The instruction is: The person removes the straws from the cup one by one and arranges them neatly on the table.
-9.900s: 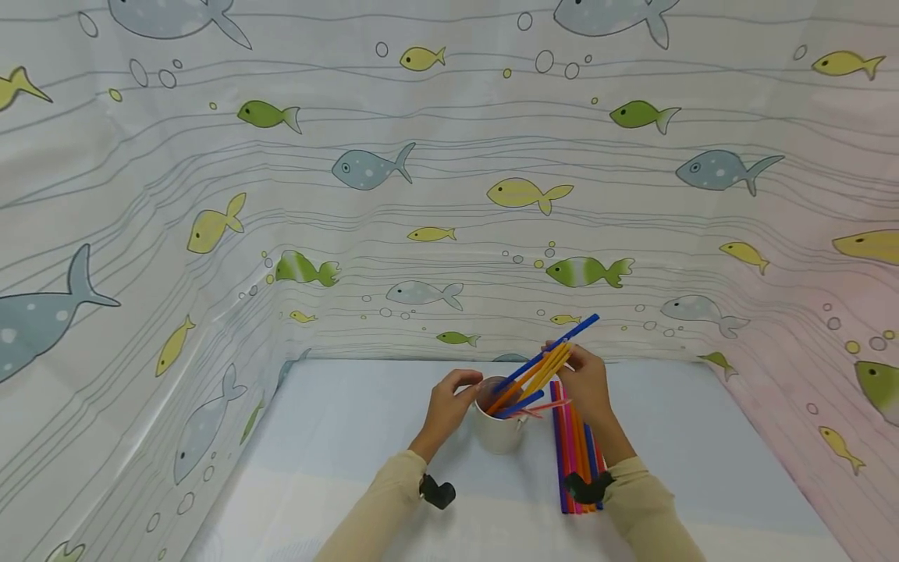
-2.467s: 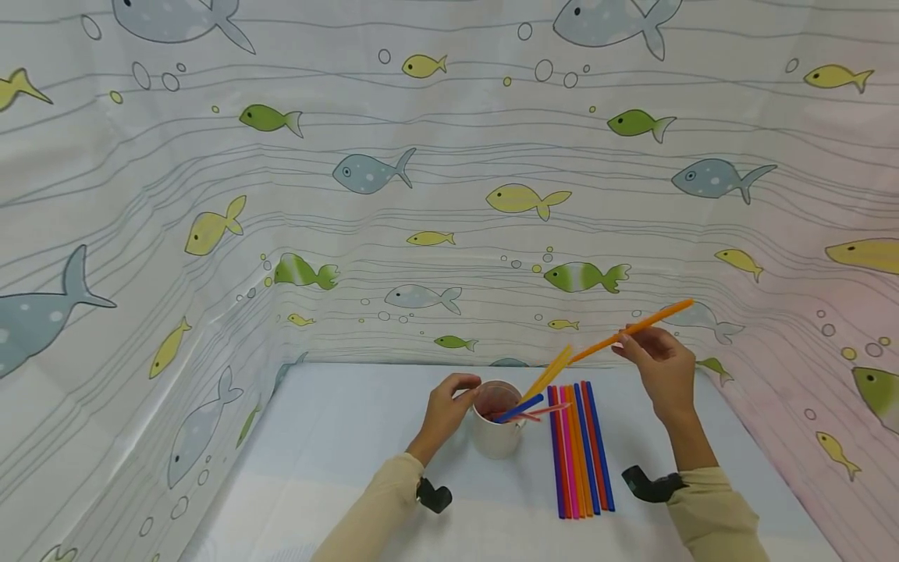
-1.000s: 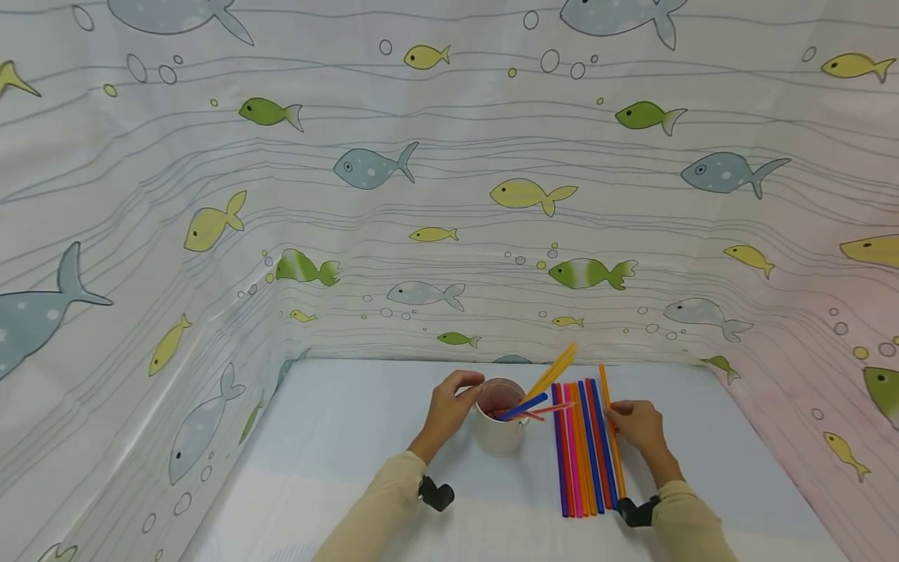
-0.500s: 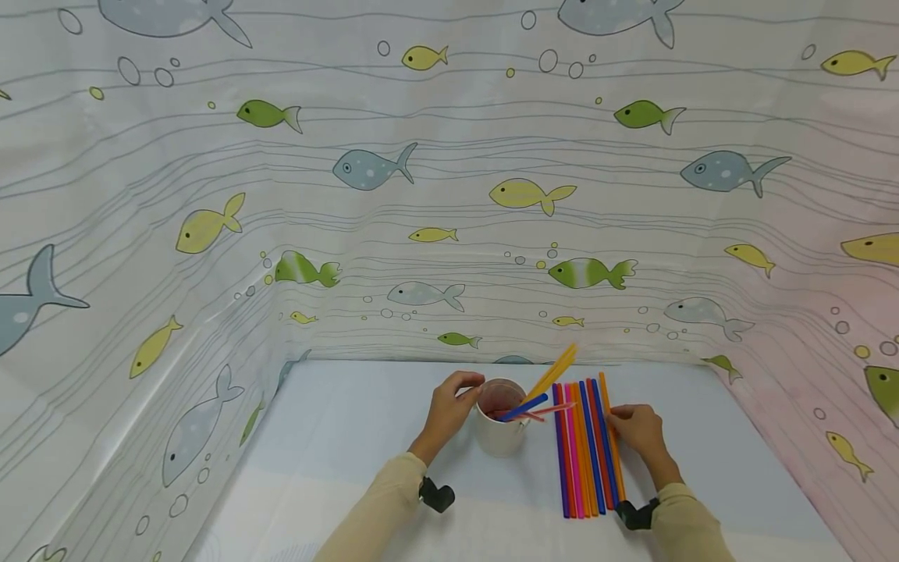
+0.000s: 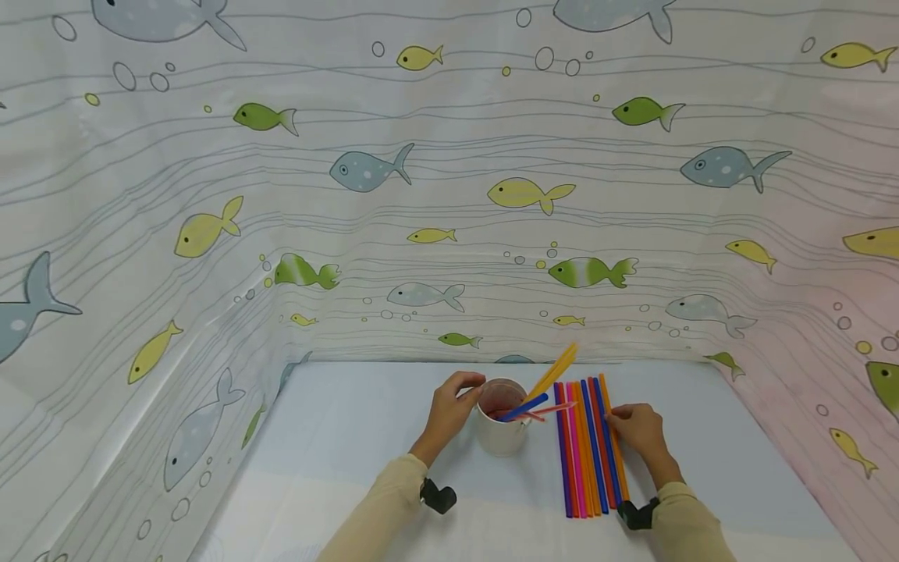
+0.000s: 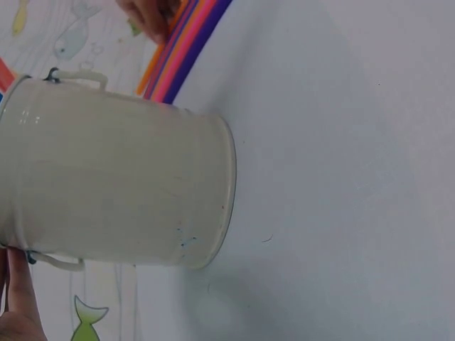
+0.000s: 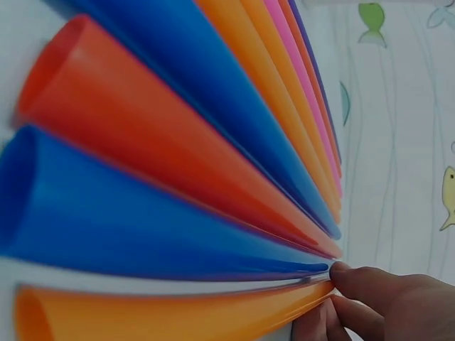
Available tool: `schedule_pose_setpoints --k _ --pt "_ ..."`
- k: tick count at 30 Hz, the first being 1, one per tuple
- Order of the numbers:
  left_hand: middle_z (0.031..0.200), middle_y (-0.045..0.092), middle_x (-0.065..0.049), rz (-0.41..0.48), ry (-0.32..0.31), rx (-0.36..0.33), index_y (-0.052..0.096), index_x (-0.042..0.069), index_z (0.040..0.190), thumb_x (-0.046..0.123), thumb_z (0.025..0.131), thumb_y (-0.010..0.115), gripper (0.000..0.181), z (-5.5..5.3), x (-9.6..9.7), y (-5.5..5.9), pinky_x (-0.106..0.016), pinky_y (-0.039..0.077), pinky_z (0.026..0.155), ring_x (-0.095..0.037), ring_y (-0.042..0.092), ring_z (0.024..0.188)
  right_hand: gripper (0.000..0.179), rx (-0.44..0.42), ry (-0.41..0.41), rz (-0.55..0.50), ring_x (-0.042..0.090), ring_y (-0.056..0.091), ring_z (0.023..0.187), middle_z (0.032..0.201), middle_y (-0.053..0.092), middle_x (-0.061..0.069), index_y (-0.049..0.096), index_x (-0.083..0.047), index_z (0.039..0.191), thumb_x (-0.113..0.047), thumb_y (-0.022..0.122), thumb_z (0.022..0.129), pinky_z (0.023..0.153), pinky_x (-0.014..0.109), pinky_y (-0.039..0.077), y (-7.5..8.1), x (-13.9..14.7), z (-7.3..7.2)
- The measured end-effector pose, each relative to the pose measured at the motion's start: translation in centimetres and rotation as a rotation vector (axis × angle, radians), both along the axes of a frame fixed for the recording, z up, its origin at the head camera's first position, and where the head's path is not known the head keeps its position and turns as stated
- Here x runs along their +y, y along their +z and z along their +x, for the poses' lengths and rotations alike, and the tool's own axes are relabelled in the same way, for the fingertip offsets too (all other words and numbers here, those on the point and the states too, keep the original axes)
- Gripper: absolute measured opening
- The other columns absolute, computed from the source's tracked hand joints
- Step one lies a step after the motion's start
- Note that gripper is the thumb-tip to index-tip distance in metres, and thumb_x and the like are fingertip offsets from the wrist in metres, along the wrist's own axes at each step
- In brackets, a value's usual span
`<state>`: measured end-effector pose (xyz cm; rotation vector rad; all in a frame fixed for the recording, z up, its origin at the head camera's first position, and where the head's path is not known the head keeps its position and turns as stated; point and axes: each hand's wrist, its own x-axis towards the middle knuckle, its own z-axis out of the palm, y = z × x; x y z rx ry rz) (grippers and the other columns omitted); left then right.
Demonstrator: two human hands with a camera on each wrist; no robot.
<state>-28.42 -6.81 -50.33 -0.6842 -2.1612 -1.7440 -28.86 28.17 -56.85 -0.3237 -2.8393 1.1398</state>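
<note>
A small cream-white metal bucket (image 5: 502, 437) with side handles stands upright on the table. My left hand (image 5: 447, 410) holds it by the left of its rim; in the left wrist view the fingers (image 6: 21, 284) lie beside one handle. Leaning out of it to the right are yellow-orange straws (image 5: 552, 373), a blue straw (image 5: 527, 406) and thin pinkish ones. Right of the bucket, several straws (image 5: 583, 449) lie side by side in purple, red, pink, orange and blue. My right hand (image 5: 641, 429) pinches the orange straw (image 7: 178, 312) at the row's right end, next to a blue one.
The white table (image 5: 337, 468) ends against a fish-patterned sheet (image 5: 449, 195), which rises at the back and both sides. Black wrist cameras sit on both cream sleeves (image 5: 382, 503).
Earlier the right hand drew straws from the bucket and carried an orange one across. It is now laid at the row's right end and nudged slightly closer. The left hand has stayed at the bucket.
</note>
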Motion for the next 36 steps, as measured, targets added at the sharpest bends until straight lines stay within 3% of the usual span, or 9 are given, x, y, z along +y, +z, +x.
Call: schedule_pose_setpoints --k 7,14,17,20,23,27,30,33,36 --pt "0.101 0.057 -0.018 0.010 0.002 -0.013 0.056 -0.004 0.103 -0.003 0.081 0.057 0.022 -0.9 -0.1 -1.3 -0.036 0.047 0.080 -0.030 0.055 0.097 0.031 0.008 0.010 0.013 0.018 0.056 0.064 0.081 0.063 0.017 0.064 0.007 0.091 -0.021 0.065 0.078 0.050 0.028 0.048 0.4 -0.1 0.2" --pt "0.100 0.059 -0.007 -0.022 0.052 -0.017 0.059 0.005 0.103 0.004 0.082 0.059 0.021 -1.4 -0.1 -2.0 -0.029 0.048 0.079 -0.020 0.056 0.097 0.033 0.052 -0.015 0.027 0.018 0.057 0.062 0.078 0.063 0.016 0.063 0.007 0.091 -0.023 0.066 0.076 0.052 0.031 0.050 0.5 -0.3 0.5" --pt "0.100 0.059 -0.003 -0.036 0.069 -0.014 0.059 0.008 0.102 0.006 0.082 0.059 0.020 -1.3 -0.1 -2.0 -0.026 0.048 0.078 -0.016 0.056 0.096 0.031 0.184 -0.060 0.028 0.020 0.057 0.059 0.075 0.063 0.015 0.064 0.007 0.091 -0.020 0.067 0.074 0.047 0.032 0.048 0.5 -0.5 0.6" --pt "0.100 0.059 -0.002 -0.043 0.073 -0.016 0.060 0.008 0.102 0.006 0.082 0.059 0.021 -1.1 -0.1 -2.0 -0.025 0.048 0.078 -0.014 0.056 0.096 0.028 0.395 -0.095 0.029 0.019 0.056 0.058 0.071 0.063 0.012 0.065 0.004 0.088 -0.020 0.069 0.073 0.041 0.033 0.046 0.5 -0.4 0.5" --pt "0.100 0.059 -0.001 -0.048 0.078 -0.026 0.059 0.009 0.102 0.007 0.082 0.059 0.020 -1.1 0.0 -2.0 -0.025 0.048 0.079 -0.012 0.055 0.096 0.027 0.550 -0.085 0.006 0.016 0.058 0.060 0.071 0.064 0.007 0.066 -0.002 0.087 -0.025 0.069 0.073 0.042 0.038 0.044 1.2 -0.5 0.4" --pt "0.100 0.060 -0.001 -0.049 0.081 -0.033 0.060 0.009 0.102 0.007 0.082 0.059 0.020 -1.2 0.0 -2.1 -0.025 0.048 0.079 -0.012 0.055 0.096 0.029 0.590 -0.020 -0.061 0.016 0.060 0.070 0.080 0.066 0.005 0.066 -0.008 0.094 -0.030 0.067 0.076 0.055 0.039 0.050 3.6 -1.5 1.3" --pt "0.100 0.059 -0.003 -0.041 0.076 -0.034 0.059 0.008 0.102 0.007 0.082 0.059 0.020 -1.2 0.0 -2.0 -0.025 0.048 0.079 -0.014 0.056 0.096 0.029 0.580 0.029 -0.106 0.014 0.061 0.075 0.087 0.065 0.001 0.065 -0.013 0.100 -0.032 0.064 0.078 0.064 0.027 0.052 6.0 -2.5 2.4" --pt "0.101 0.059 -0.005 -0.035 0.069 -0.025 0.059 0.007 0.103 0.007 0.082 0.059 0.021 -1.1 -0.1 -1.9 -0.027 0.048 0.079 -0.017 0.056 0.097 0.028 0.614 0.084 -0.185 0.012 0.061 0.075 0.090 0.064 0.000 0.064 -0.013 0.102 -0.028 0.064 0.078 0.065 0.016 0.049 8.6 -3.6 3.8" --pt "0.101 0.059 -0.006 -0.032 0.064 -0.021 0.059 0.006 0.103 0.007 0.082 0.059 0.021 -1.0 -0.1 -1.9 -0.027 0.048 0.080 -0.019 0.055 0.097 0.024 0.655 0.151 -0.270 0.014 0.062 0.077 0.093 0.063 0.002 0.064 -0.012 0.102 -0.019 0.064 0.079 0.066 0.013 0.048 11.4 -4.8 5.4"
